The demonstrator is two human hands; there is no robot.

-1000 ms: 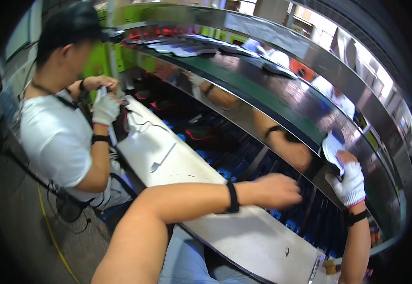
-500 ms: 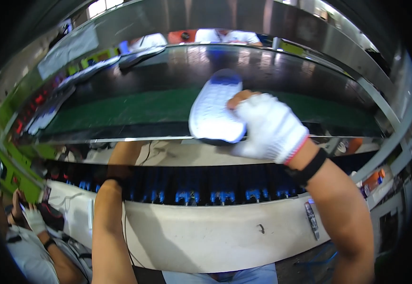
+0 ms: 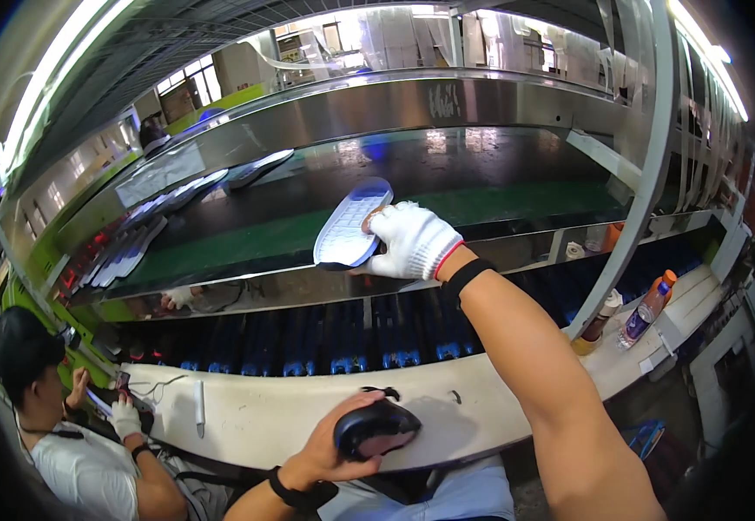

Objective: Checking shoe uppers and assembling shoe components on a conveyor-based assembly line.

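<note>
In my right hand [image 3: 412,239], a white glove with bare fingertips showing, is a white shoe sole [image 3: 351,227] with a bluish toe end. The hand grips it by its right edge, thumb below, over the front edge of the conveyor belt [image 3: 499,200]. Low in front of me, my bare left hand [image 3: 329,443] is wrapped round a black shoe upper [image 3: 375,427]. The upper is rounded, with a pinkish-grey top face and a small dark loop at its far end; its underside is hidden. It is held above the pale worktop's near edge.
More soles [image 3: 130,252] lie at the belt's left. A dark lower track with blue fittings [image 3: 347,343] runs behind the pale worktop [image 3: 264,408]. A white pen-like tool [image 3: 199,406] lies left; bottles [image 3: 646,313] stand right beside a metal post. A co-worker [image 3: 82,443] sits at left.
My left hand has come back from under the belt's edge and now shows a black shoe upper. My right hand still grips the sole. The view has tilted up.
</note>
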